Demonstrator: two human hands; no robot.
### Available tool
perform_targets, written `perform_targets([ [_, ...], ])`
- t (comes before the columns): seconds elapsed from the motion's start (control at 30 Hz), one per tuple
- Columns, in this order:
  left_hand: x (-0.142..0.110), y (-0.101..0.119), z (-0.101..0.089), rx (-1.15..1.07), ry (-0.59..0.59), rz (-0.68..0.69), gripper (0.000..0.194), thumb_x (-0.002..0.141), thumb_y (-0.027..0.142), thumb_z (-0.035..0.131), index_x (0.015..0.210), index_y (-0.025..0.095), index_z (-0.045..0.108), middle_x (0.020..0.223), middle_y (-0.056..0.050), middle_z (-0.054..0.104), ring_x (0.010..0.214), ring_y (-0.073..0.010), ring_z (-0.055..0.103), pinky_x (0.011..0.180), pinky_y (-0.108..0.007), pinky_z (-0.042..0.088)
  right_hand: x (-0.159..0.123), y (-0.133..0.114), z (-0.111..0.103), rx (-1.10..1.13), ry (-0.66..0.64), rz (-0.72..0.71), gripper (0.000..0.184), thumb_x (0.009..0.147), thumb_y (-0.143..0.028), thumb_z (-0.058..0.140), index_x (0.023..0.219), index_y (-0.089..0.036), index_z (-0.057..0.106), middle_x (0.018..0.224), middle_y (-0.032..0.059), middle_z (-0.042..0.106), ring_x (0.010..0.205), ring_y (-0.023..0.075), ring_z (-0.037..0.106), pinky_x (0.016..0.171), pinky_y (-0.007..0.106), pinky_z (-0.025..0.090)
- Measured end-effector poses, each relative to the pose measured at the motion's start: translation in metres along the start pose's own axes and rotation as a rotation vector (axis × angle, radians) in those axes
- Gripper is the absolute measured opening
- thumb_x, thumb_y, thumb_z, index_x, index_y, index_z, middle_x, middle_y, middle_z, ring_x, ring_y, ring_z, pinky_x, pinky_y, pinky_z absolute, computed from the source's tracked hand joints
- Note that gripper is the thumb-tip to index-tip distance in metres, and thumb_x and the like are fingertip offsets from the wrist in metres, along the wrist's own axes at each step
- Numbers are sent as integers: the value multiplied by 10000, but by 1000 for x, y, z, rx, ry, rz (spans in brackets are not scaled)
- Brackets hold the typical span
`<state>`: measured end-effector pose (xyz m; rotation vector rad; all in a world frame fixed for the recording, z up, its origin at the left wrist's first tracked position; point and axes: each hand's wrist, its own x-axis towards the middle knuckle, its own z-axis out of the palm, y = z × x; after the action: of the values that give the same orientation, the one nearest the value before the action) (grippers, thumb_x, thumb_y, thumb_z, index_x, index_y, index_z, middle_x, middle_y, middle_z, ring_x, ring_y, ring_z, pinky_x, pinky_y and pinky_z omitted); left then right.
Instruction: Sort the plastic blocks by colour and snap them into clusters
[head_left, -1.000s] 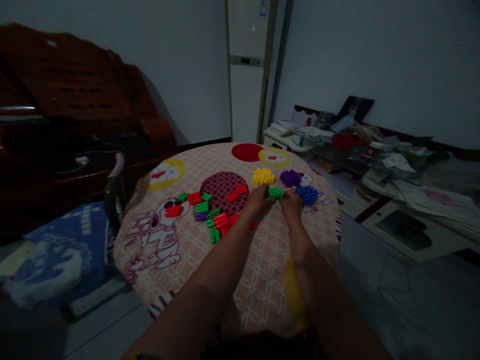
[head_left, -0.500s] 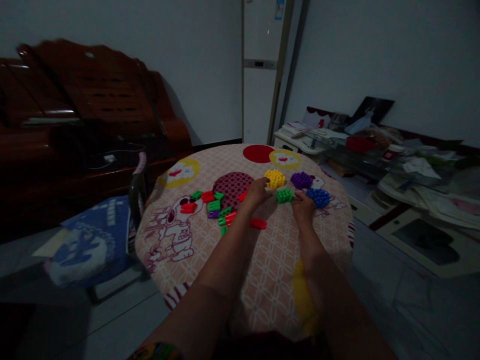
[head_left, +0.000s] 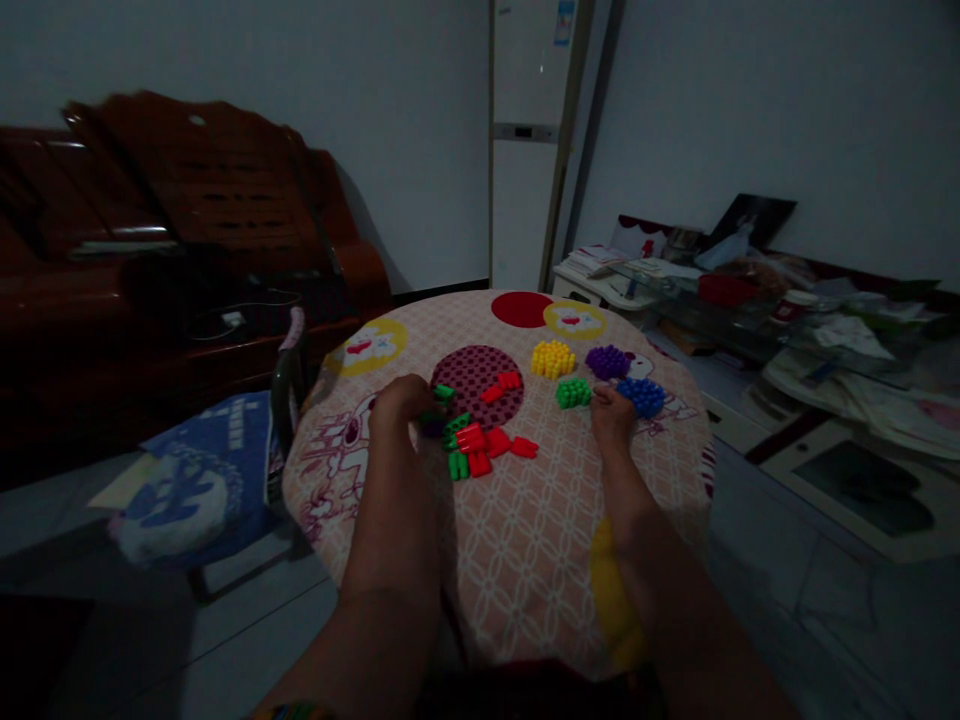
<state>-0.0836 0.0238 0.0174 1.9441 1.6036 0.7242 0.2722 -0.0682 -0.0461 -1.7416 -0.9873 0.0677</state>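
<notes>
My left hand (head_left: 403,402) arches over the left end of a loose pile, its curved fingers apart beside green plastic pieces (head_left: 444,393); the hand hides part of that pile. Red plastic pieces (head_left: 495,440) lie to its right. My right hand (head_left: 613,408) rests on the cloth with fingertips drawn together; what they hold, if anything, is too small to make out. Just left of those fingertips sits a green cluster of pieces (head_left: 573,393), and a blue cluster (head_left: 641,397) is on the other side. Farther back stand a yellow cluster (head_left: 553,359) and a purple cluster (head_left: 607,362).
A patterned cloth covers the round table (head_left: 525,560). At left stand a chair with a blue cloth item (head_left: 217,470) and a wooden bench (head_left: 210,200). A cluttered glass-topped cabinet (head_left: 675,300) lines the right wall. Behind the table rises a tall white unit (head_left: 523,200).
My left hand has moved from beside the yellow cluster leftward to the loose green pieces, uncovering red pieces. My right hand stays near the green and blue clusters. The view has shifted slightly.
</notes>
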Motion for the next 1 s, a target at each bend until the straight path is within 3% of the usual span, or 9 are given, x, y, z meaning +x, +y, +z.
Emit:
perform_targets([
  [0.1, -3, 11, 4, 280, -227, -194, 215, 522, 106, 840, 558, 170, 638, 401, 36, 486, 586, -196, 588, 659, -309, 484, 0, -1, 0, -10, 16, 4, 326, 700, -226, 503, 853, -182, 787, 861, 82, 781, 816, 248, 701, 799, 354, 543],
  [0.13, -4, 16, 4, 301, -235, -203, 203, 529, 97, 834, 581, 164, 649, 401, 41, 486, 576, -190, 583, 654, -305, 482, 0, -2, 0, -11, 24, -3, 326, 697, -222, 501, 847, -179, 787, 860, 85, 781, 821, 251, 702, 799, 354, 543],
  [0.27, -9, 34, -1, 278, -100, -145, 172, 573, 68, 809, 641, 144, 671, 410, 56, 472, 584, -173, 563, 689, -305, 483, 0, -2, 0, 10, 28, -58, 326, 693, -218, 504, 850, -180, 786, 811, 74, 774, 819, 248, 700, 786, 342, 548],
  [0.4, -11, 66, 7, 183, 70, -4, 220, 748, 112, 695, 961, 160, 728, 646, 17, 660, 704, -168, 619, 747, -283, 494, -1, -2, 0, 16, 11, -57, 329, 710, -223, 498, 868, -191, 785, 793, 58, 767, 822, 237, 698, 795, 332, 547],
  [0.53, -19, 117, 54, -66, -73, 374, 322, 703, 52, 662, 983, 185, 748, 873, -23, 750, 828, -182, 681, 816, -282, 522, 0, -2, -1, 23, 1, -23, 329, 710, -231, 500, 868, -185, 784, 816, 68, 771, 833, 244, 703, 806, 346, 545],
  [0.6, -26, 141, 86, -89, -131, 456, 334, 706, 39, 657, 996, 182, 738, 892, -36, 748, 830, -183, 678, 825, -291, 525, 0, -2, -2, 39, -2, -20, 335, 700, -238, 503, 872, -185, 784, 824, 67, 774, 841, 247, 705, 812, 350, 546],
  [0.7, -37, 164, 128, -19, -111, 519, 283, 736, 44, 639, 978, 171, 708, 892, -50, 721, 840, -193, 654, 828, -308, 514, 1, -1, -2, 65, -6, 3, 346, 682, -248, 503, 871, -176, 783, 852, 77, 781, 856, 256, 707, 836, 367, 548],
  [0.83, -43, 170, 159, 52, -75, 550, 142, 807, 90, 572, 867, 165, 677, 916, -92, 668, 871, -231, 626, 801, -340, 489, 1, -1, -3, 112, -9, 28, 342, 674, -248, 500, 857, -166, 778, 890, 91, 786, 874, 263, 711, 869, 391, 549],
  [1.0, -41, 162, 177, -11, -18, 580, 108, 861, 198, 556, 849, 174, 660, 939, -126, 627, 871, -258, 600, 777, -372, 476, 1, -3, -5, 89, -35, 37, 325, 685, -238, 516, 861, -158, 777, 931, 110, 784, 902, 272, 714, 890, 397, 543],
])
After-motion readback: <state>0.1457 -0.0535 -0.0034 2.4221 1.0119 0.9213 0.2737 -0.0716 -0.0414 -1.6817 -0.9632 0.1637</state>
